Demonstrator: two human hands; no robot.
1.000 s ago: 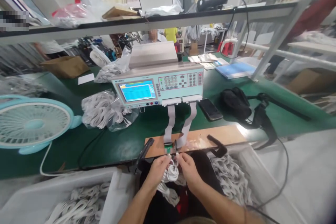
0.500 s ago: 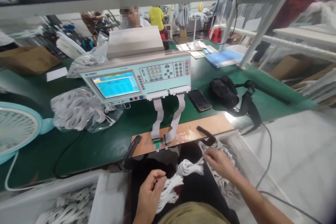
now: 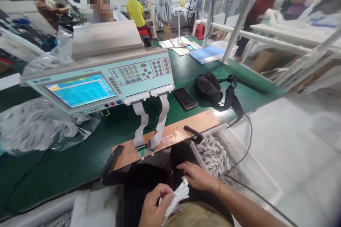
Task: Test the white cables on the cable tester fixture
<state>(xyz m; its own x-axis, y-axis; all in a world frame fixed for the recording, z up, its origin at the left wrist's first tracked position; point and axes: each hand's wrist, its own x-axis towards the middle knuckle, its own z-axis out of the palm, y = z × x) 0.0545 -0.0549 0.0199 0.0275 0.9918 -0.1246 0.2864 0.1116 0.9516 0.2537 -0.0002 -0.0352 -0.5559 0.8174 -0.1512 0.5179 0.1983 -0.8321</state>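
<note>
In the head view, a small bundle of white cables lies over my lap, its far ends fanned out together. My left hand is closed round the bundle, thumb and fingers pinching its middle. Just beyond the bundle's far ends is my right hand, fingers stretched to the left and a little apart, with nothing seen between them. Whether its thumb touches the cable ends I cannot tell. On the bench ahead, two flat grey ribbon cables run from a tester with a lit screen to small connectors on a copper-coloured board.
A bin of white cables stands to my right, another bin to my lower left. A bagged cable heap lies left of the tester. A phone, a black pouch and black clamps are on the bench. People work behind.
My view has swung right. The looped cable coil that stretched toward my right hand no longer shows. My right hand has come in close to the bundle, and its pinch has loosened.
</note>
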